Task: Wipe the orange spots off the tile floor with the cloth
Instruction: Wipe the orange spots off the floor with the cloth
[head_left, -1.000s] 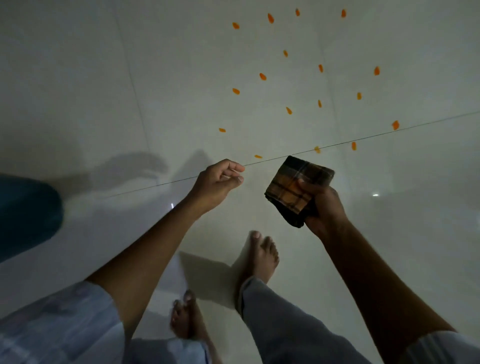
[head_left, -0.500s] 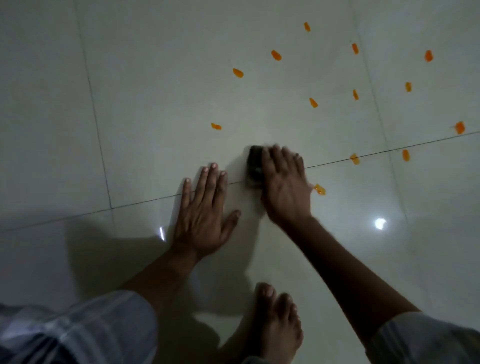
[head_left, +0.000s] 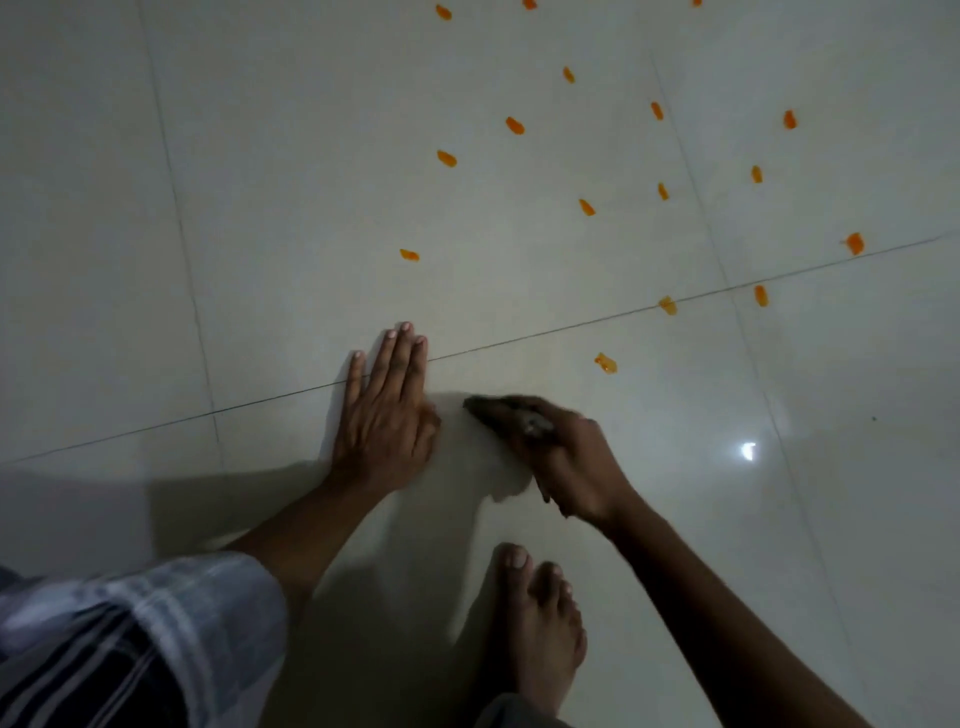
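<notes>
Glossy pale tile floor (head_left: 291, 171) fills the view, crossed by thin dark grout lines and marked by one bright glint of reflected light. Orange spots (head_left: 447, 158), small, oblong and smeary, are scattered over the upper right part; the nearest one (head_left: 605, 362) lies beyond the right hand, apart from it. The left hand (head_left: 387, 410) is pressed flat on the tile, palm down, fingers straight and close together, fingertips crossing a grout line. The right hand (head_left: 563, 457) is blurred and is laid over the cloth (head_left: 485, 410), a dark, soft bundle of which only an edge is seen past the fingers, against the floor just right of the left hand. A bare foot (head_left: 540, 623) is planted below, and a striped sleeve (head_left: 156, 623) covers the left upper arm.
</notes>
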